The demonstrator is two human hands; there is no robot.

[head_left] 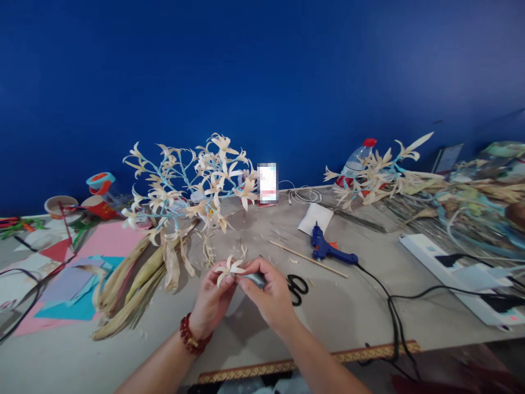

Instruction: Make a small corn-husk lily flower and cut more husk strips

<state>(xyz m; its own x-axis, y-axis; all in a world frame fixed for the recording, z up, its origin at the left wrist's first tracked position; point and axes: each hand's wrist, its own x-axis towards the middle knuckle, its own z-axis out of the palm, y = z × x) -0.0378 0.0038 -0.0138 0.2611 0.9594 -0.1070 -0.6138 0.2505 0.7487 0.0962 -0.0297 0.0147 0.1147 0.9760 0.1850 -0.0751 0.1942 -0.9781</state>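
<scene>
My left hand (211, 303), with a red bead bracelet on the wrist, pinches a small cream husk flower (229, 268) at its base. My right hand (268, 293) is closed beside it, its fingers on the flower's base and on a grey-blue strip (256, 280) that runs from the flower across its fingers. Both hands hover just above the grey table (353, 312), near its front edge. Black scissors (297, 287) lie right beside my right hand.
A branch of cream flowers on blue stems (192, 183) and dried corn husks (135, 284) lie behind my left hand. A blue glue gun (328, 249) with black cord, a thin wooden stick (307, 259), coloured paper (77, 279), tape rolls, a second flower bunch (377, 172) and a white power strip (459, 276) surround them.
</scene>
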